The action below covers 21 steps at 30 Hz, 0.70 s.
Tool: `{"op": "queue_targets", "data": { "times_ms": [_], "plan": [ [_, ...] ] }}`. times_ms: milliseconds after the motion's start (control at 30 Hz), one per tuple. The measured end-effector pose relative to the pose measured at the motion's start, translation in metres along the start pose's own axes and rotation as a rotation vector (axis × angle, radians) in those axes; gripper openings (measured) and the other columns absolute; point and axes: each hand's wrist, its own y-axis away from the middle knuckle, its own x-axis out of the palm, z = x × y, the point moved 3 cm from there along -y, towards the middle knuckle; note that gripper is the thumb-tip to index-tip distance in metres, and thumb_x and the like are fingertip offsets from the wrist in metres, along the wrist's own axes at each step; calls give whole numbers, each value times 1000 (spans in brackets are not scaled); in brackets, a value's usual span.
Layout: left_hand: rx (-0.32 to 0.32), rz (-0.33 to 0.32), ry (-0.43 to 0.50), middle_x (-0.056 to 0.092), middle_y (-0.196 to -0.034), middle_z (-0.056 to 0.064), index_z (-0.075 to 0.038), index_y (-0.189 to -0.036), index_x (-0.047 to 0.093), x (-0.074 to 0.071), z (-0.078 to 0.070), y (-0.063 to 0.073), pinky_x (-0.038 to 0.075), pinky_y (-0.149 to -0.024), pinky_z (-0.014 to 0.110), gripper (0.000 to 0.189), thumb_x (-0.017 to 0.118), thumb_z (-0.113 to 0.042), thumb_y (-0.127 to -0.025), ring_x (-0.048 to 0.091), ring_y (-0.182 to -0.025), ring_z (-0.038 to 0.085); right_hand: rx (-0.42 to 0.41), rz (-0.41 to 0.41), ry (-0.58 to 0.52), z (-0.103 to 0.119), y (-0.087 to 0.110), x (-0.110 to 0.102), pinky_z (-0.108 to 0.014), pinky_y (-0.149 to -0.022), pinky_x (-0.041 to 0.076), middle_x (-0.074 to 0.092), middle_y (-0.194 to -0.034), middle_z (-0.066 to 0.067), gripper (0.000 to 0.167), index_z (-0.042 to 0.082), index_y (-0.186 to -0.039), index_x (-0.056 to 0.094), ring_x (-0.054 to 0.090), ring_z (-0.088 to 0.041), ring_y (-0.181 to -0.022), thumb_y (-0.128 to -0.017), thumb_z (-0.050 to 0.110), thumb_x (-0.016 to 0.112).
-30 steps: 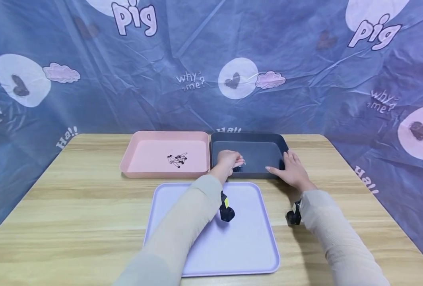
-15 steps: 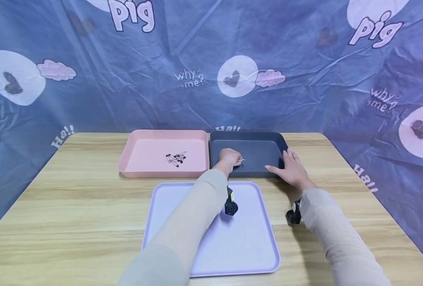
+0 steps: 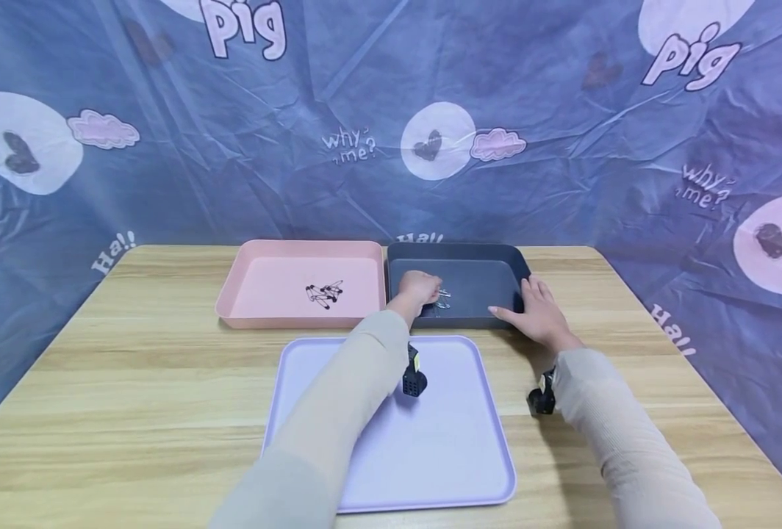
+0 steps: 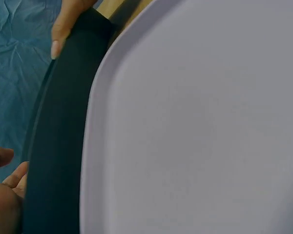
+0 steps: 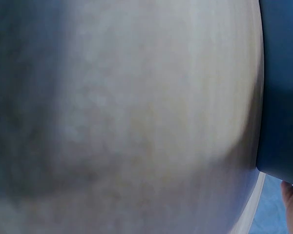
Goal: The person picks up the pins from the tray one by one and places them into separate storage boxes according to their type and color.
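Observation:
In the head view my left hand (image 3: 420,286) is inside the dark tray (image 3: 477,321), near its front left. Silver safety pins (image 3: 442,298) lie just right of its fingertips. The left wrist view shows thumb and fingers (image 4: 15,179) apart, with nothing visible between them; the tray's front wall hides part of that hand. My right hand (image 3: 542,316) rests on the front right corner of the dark tray, fingers along the right rim and thumb straight at the front. Several black safety pins (image 3: 325,293) lie in a loose heap in the pink tray (image 3: 272,321).
A lilac tray (image 3: 444,441) lies in front of the two deeper trays, under my left forearm. The pink and dark trays stand side by side at the back of the wooden table (image 3: 133,397). A printed blue cloth (image 3: 364,198) hangs behind.
My left hand has drawn slightly left, and the silver safety pins beside its fingers show more fully in the dark tray. The right hand has stayed at its corner.

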Motion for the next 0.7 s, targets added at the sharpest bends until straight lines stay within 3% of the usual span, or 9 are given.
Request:
{"op": "queue_targets", "data": {
  "times_ms": [67, 100, 133, 200, 233, 333, 433, 567, 700],
  "plan": [
    [31, 20, -43, 61, -73, 8, -3, -89, 63, -19, -41, 55, 51, -55, 26, 17, 60, -15, -77, 60, -62, 17, -1, -3, -1, 0, -1, 0, -49, -100, 4, -3, -138, -29, 102, -12, -133, 4, -3, -42, -125, -76, 64, 43],
    [63, 29, -71, 61, -72, 8, -1, -88, 63, -27, -55, 73, 51, -55, 26, 17, 58, -14, -77, 60, -62, 17, -1, -5, -3, -1, -1, 0, -50, -100, 5, -3, -138, -29, 102, -12, -133, 4, -3, -42, -125, -76, 64, 43],
    [91, 38, -89, 61, -73, 8, 0, -90, 62, -35, -66, 85, 51, -55, 25, 19, 56, -13, -78, 60, -62, 17, -2, -6, -4, -1, -1, 1, -50, -100, 5, -3, -138, -30, 103, -12, -133, 4, -3, -42, -125, -76, 64, 43],
    [141, 47, -120, 61, -73, 7, -1, -90, 62, -49, -77, 92, 51, -56, 25, 19, 57, -14, -77, 60, -63, 16, -3, -6, -16, -3, 0, 0, -50, -100, 5, -3, -138, -30, 102, -11, -133, 3, -3, -42, -125, -76, 63, 43],
    [130, 42, -156, 62, -77, 9, 0, -92, 60, -59, -93, 111, 51, -61, 26, 19, 55, -12, -78, 60, -68, 17, -4, -7, -23, -3, 0, 0, -51, -100, 5, -3, -137, -30, 101, -12, -133, 3, -3, -42, -125, -77, 62, 43],
    [218, 43, -230, 61, -72, 3, -6, -85, 61, -89, -112, 129, 48, -57, 22, 15, 59, -18, -77, 58, -64, 13, -8, -11, -50, -4, 0, -2, -52, -99, 5, -2, -137, -32, 97, -12, -132, 2, -2, -43, -124, -80, 59, 42],
    [221, 23, -384, 60, -83, 6, -4, -91, 60, -119, -156, 188, 46, -69, 26, 17, 54, -17, -82, 57, -77, 16, -10, -19, -73, -4, -1, -5, -52, -99, 6, -2, -136, -33, 94, -13, -132, 0, -1, -44, -124, -82, 55, 41],
    [221, 20, -553, 57, -104, 12, -1, -105, 56, -149, -179, 218, 41, -84, 32, 27, 49, -19, -87, 51, -95, 23, 0, -23, -58, 0, -3, -11, -52, -99, 8, 0, -135, -35, 91, -14, -131, 1, 3, -45, -123, -83, 52, 42],
    [315, 40, -710, 55, -109, 16, 2, -110, 54, -177, -184, 232, 39, -86, 33, 32, 46, -19, -87, 50, -100, 26, 6, -25, -19, 4, -6, -17, -53, -98, 11, 7, -134, -36, 86, -15, -131, 7, 9, -47, -122, -84, 48, 43]
  ]
}}
